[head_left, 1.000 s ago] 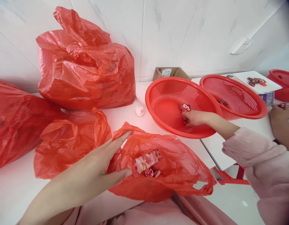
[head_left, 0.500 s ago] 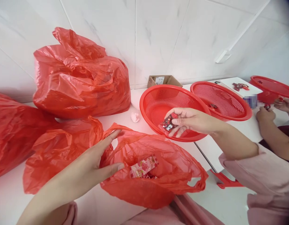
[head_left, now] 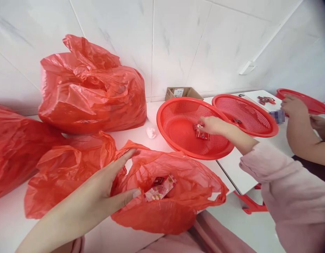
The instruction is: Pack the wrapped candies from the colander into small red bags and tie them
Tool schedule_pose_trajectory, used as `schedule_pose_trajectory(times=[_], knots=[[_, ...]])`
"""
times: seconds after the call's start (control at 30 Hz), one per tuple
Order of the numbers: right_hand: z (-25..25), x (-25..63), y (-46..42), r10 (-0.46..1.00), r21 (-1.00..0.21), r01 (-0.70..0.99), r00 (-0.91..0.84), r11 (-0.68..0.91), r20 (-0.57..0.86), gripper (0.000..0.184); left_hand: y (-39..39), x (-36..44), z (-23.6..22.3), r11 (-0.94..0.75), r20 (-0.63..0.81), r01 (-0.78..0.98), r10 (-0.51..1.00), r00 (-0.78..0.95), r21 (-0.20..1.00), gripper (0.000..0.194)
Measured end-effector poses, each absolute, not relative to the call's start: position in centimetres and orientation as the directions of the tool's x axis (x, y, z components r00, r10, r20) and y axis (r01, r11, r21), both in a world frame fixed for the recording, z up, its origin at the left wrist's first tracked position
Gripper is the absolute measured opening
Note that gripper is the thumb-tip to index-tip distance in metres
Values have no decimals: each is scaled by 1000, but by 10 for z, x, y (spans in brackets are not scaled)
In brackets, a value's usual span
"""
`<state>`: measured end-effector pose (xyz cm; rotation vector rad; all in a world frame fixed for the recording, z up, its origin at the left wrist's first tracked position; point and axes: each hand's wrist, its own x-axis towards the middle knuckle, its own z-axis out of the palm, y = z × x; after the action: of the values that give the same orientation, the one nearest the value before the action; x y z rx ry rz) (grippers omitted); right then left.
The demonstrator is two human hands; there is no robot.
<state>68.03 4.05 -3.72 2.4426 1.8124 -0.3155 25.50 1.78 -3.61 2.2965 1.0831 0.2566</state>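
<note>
wrapped candies (head_left: pixel 201 135) in nearest red perforated basket (head_left: pixel 175 126); right hand (head_left: pixel 211 124) at them, grasp cannot be told. left hand (head_left: pixel 105 186) spread, unclenched, at left rim of red carrier bag (head_left: pixel 162 218); pink packet (head_left: pixel 160 189) inside. far left: bulging red sack (head_left: pixel 93 102).

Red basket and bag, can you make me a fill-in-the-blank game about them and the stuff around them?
1. The right hand is in the nearest perforated basket, which is colored ____.
2. The hand at the open plastic bag is the person's ____ one.
3. The box behind that basket is made of ____.
4. The sleeve on the right arm is colored ____.

Missing words: red; left; cardboard; pink.
</note>
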Motion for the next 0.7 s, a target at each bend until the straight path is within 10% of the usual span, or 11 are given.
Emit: schedule_pose_trajectory(times=[0.23,0.47,0.7], knots=[[-66,698,41,859,-145,962,132,-231,-495,34,20,258,-34,-508,-64,617,739,671,601,76],[-24,664,24,873,-907,326,-316,-266,-370,51,24,262,-31,-476,-64,621,760,647,623,76],[0,588,-15,791,-922,299,-486,-248,-370,46,24,263,-31,-460,-65,621,769,636,635,78]])
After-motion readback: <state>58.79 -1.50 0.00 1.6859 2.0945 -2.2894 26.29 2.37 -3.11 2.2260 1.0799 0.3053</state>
